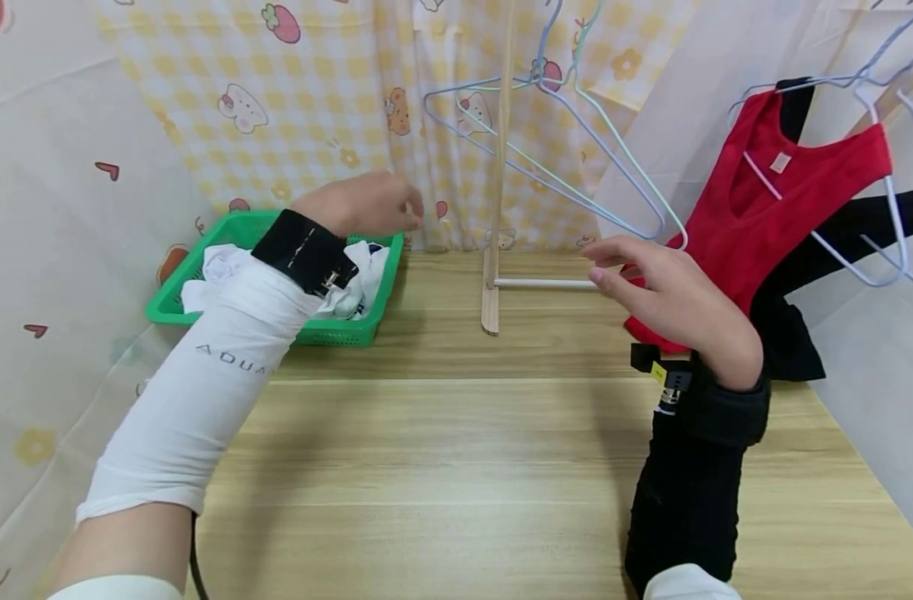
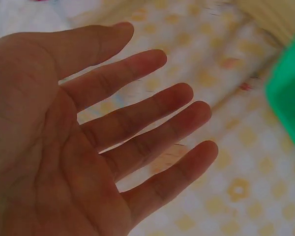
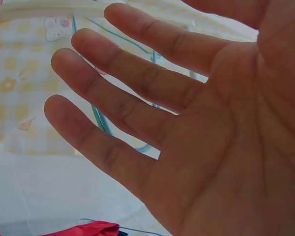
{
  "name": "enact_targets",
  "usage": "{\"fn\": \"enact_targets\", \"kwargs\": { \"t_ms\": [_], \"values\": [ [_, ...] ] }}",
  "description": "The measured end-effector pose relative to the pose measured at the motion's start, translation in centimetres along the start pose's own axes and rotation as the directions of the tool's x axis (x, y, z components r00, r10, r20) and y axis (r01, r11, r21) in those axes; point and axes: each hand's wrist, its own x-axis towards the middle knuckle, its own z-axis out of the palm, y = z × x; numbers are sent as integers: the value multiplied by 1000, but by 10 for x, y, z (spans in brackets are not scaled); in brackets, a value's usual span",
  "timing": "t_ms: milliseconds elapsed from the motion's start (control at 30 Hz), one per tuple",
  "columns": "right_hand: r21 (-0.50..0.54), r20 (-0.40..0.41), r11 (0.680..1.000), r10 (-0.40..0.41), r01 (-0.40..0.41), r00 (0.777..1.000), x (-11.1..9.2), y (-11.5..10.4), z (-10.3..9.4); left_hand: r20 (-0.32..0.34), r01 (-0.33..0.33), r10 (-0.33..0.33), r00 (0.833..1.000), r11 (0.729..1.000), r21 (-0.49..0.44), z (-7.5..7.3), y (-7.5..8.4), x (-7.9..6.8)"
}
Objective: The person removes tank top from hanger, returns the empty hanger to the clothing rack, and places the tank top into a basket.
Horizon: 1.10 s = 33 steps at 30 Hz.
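My left hand (image 1: 369, 204) is raised in front of the yellow checked curtain, just above the right part of a green basket (image 1: 377, 312) with white clothes (image 1: 362, 279) in it. In the left wrist view its fingers (image 2: 137, 118) are spread and hold nothing. On the other side, my right hand (image 1: 669, 292) hovers left of a red sleeveless top (image 1: 794, 200) on a hanger. The right wrist view shows its fingers (image 3: 123, 108) spread, with nothing in them. Blue and mint-green hangers (image 1: 629, 167) hang between the two hands.
A wooden rack post (image 1: 499, 183) stands on the table (image 1: 464, 467), with a white bar (image 1: 546, 284) low at its right. Black clothing (image 1: 786, 333) hangs behind the red top, beside more pale purple hangers (image 1: 895, 208). Curtains (image 1: 276, 92) enclose the back and sides.
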Motion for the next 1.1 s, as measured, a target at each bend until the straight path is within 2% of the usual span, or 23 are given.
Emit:
{"fn": "enact_targets", "kwargs": {
  "t_ms": [167, 300, 367, 433, 567, 667, 833, 1000, 1100],
  "values": [
    [-21, -44, 1000, 20, -21, 999, -3, 0, -3, -162, -36, 16, 987, 992, -119, -3, 27, -27],
    [-22, -71, 998, 61, -63, 996, -6, 1, -6, -295, -65, 24, 955, 990, -128, 3, 44, -50],
    [-6, -81, 996, 88, -89, 993, -8, 2, -8, -377, -80, 27, 926, 989, -125, 8, 51, -61],
    [4, -90, 994, 109, -109, 990, -10, 3, -10, -459, -88, 15, 888, 987, -137, 14, 56, -70],
    [1, -111, 993, 119, -119, 987, -14, 5, -14, -607, -107, -28, 794, 977, -186, 33, 59, -85],
    [-8, -119, 993, 115, -117, 986, -14, 5, -14, -657, -115, -88, 749, 959, -260, 50, 57, -92],
    [7, -130, 994, 112, -112, 985, -12, 1, -12, -684, -142, -169, 710, 916, -374, 75, 51, -96],
    [17, -200, 997, 77, -75, 977, -8, -4, -6, -711, -176, -176, 681, 903, -393, 92, 47, -86],
    [19, -248, 999, 52, -49, 967, -4, -8, -2, -713, -183, -174, 680, 900, -395, 99, 46, -81]
  ]
}}
